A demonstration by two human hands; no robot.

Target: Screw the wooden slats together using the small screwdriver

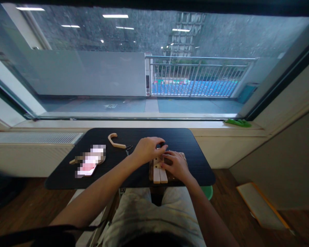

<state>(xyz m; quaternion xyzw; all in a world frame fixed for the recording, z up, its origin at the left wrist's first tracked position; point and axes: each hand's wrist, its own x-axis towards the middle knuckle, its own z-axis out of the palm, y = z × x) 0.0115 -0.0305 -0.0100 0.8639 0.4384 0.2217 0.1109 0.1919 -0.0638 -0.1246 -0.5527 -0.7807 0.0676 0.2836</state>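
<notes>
On the black table, a pale wooden piece with two strips side by side and dark holes [157, 175] lies over a brown block [151, 171]. My left hand [148, 149] is above its far end, thumb and fingers closed around something small and dark that I cannot make out. My right hand [177, 165] grips the wooden piece from the right, thumb and fingertips pressed on it near the holes. Its palm hides much of the brown block. To the left lie a curved wooden hook [113, 140] and several thin metal screws [128, 150].
The black table [134, 133] stands against a windowsill [208, 124] under a large window. At its left lies a blurred pinkish phone-like object [90, 164] over a wooden stick [72, 161]. A radiator [33, 151] is left, a green cloth-like item [238, 122] on the sill.
</notes>
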